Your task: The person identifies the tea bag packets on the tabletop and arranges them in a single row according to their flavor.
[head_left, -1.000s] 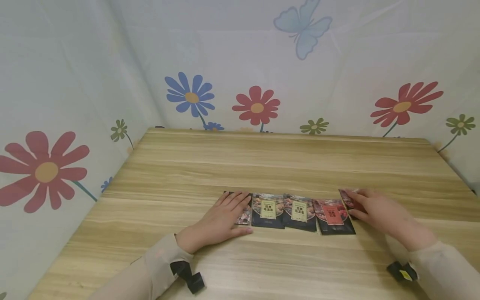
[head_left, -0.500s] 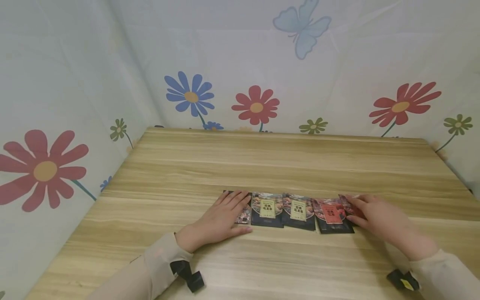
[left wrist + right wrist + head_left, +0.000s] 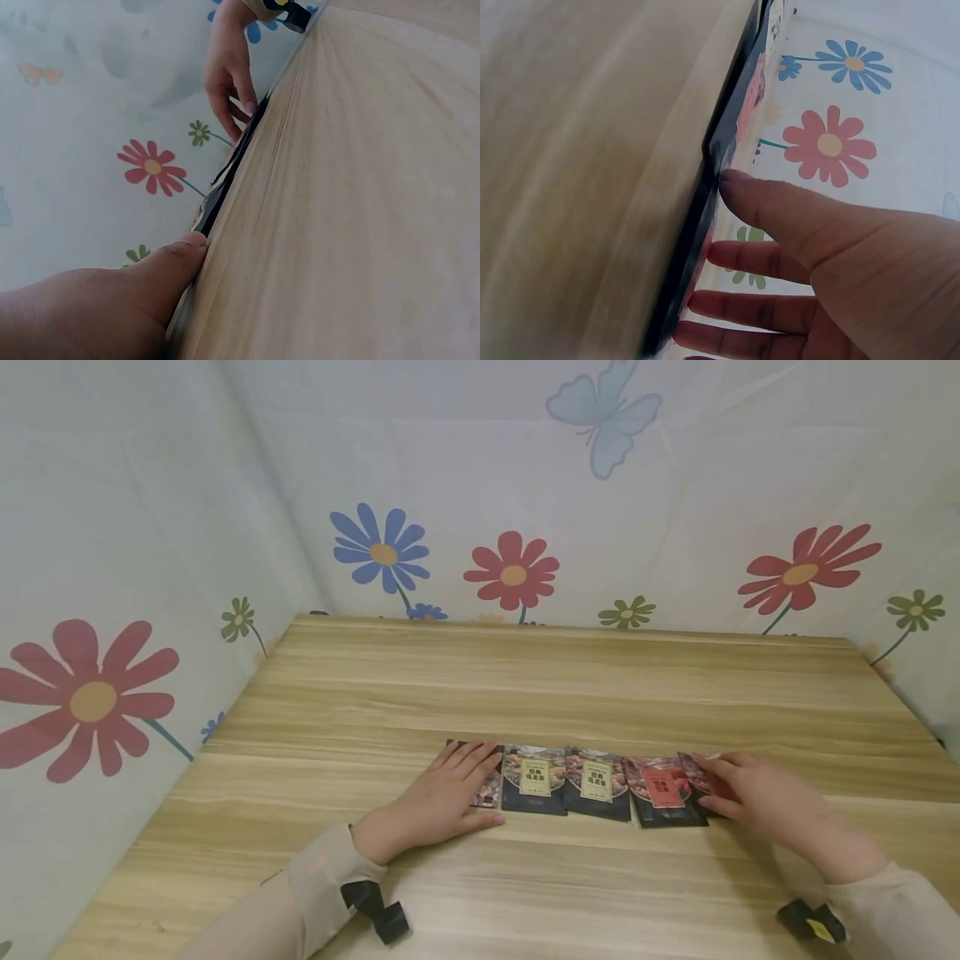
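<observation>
Several dark tea sachets lie in a row on the wooden table. Two carry yellow-green labels: one tea sachet at left of centre, another tea sachet beside it. To their right is a red-labelled tea sachet, slightly lower and tilted. My left hand rests with outspread fingers over the leftmost sachet, hiding much of it. At the right end, my right hand touches a reddish sachet with its fingertips and covers most of it. In the right wrist view, those fingers are fairly straight, tips at the sachet's surface.
The wood-grain table reaches back to a white curtain printed with flowers and a butterfly. Black wrist-worn cameras hang below both sleeves, one black camera at left and another black camera at right.
The rightmost sachet has come down and toward me beside the red-labelled one, with my right hand shifting slightly along with it. My left hand has stayed in place.
</observation>
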A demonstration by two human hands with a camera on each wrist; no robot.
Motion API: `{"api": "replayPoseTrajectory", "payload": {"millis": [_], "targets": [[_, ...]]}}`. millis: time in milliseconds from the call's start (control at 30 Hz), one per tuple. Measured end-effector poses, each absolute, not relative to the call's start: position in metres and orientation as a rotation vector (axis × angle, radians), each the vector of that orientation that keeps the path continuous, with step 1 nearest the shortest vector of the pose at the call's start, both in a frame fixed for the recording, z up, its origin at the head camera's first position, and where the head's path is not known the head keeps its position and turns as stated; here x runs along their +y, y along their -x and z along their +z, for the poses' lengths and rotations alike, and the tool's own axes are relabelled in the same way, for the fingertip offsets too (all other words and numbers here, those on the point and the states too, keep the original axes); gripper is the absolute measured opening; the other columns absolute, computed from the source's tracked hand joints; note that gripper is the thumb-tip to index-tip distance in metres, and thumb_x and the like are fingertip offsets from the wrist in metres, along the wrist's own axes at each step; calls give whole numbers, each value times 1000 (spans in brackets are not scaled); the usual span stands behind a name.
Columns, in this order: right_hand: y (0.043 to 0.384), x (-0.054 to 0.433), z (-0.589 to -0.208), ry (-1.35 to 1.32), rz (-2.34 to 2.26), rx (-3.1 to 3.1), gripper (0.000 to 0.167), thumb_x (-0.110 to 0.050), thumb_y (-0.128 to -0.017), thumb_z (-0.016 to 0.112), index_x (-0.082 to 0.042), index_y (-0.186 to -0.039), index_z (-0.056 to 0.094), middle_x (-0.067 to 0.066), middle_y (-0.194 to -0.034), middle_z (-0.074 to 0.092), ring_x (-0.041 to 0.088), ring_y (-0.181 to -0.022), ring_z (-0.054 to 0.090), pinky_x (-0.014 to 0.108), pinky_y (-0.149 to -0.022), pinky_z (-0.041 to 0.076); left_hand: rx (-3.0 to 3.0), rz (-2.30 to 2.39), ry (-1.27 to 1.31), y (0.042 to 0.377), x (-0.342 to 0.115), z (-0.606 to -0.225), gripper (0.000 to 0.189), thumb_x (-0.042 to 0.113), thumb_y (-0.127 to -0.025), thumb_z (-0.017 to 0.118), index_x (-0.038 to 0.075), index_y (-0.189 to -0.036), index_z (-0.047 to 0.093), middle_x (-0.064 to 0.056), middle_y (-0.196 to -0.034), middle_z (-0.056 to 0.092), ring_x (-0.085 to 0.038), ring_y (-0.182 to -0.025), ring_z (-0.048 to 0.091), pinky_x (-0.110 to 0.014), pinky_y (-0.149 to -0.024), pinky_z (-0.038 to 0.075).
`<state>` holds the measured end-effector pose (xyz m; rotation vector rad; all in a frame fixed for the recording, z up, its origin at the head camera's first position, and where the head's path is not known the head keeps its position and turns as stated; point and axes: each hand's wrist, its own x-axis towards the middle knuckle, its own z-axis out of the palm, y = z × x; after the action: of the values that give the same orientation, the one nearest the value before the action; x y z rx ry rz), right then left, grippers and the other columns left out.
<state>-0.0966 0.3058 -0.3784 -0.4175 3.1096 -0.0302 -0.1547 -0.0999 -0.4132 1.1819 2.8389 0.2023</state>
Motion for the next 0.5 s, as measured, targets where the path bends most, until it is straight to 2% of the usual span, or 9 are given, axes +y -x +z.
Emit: {"api": "replayPoseTrajectory", "payload": {"millis": [367,500], "targets": [[97,310,-376,436,-62,3094,55,-33,-80,75,3,-121,63,26,-110,65,43,-100,63,57,-82,52,2836,197,-1170,154,-99,-412,85,65,-91,44,8,-152,26,-10,-161,21,-29,-149,18,-48,-123,13],[98,309,-373,461,-91,3105,53,-32,-80,76,1,-120,64,22,-105,66,38,-95,65,54,-80,53,2837,191,-1173,154,-99,-412,84,65,-92,44,9,-153,26,-11,-161,21,-29,-149,18,-48,-123,13]]}}
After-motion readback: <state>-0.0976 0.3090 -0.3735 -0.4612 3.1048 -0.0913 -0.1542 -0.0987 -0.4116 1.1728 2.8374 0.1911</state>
